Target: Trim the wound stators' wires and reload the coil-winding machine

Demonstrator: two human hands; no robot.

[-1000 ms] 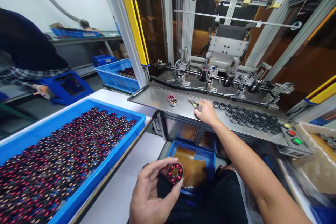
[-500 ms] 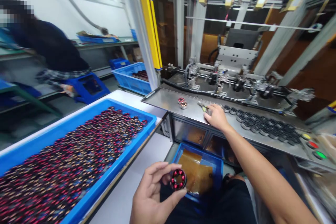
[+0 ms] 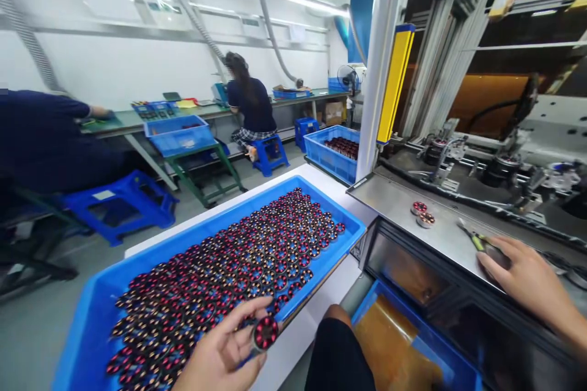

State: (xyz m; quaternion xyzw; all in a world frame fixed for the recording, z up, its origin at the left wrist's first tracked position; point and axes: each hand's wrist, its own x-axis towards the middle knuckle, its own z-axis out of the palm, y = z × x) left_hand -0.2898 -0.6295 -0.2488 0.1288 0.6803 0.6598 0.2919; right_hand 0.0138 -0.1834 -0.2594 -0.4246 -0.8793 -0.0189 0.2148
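Note:
A round black part with red windings [image 3: 265,333] is pinched between the thumb and fingers of my left hand [image 3: 224,348], near the front edge of a blue tray [image 3: 358,227]. Rows of similar wound rings [image 3: 247,256] fill that tray. On the metal ledge at the right, my right hand [image 3: 523,269] is closed around the handles of small green-and-black pliers [image 3: 478,238], whose tips point left. Two wound rings [image 3: 424,219] lie on the ledge left of the pliers.
Behind the ledge is a machine with fixtures [image 3: 504,165] and a yellow upright bar [image 3: 397,85]. A blue bin [image 3: 376,293] is below. Two people [image 3: 252,101] sit at a back bench. Blue stools [image 3: 123,201] stand at left.
The view has swung left, bringing more of the tray and a second person into sight. My left hand with the ring is now beside the tray's front edge. My right hand stays at the pliers.

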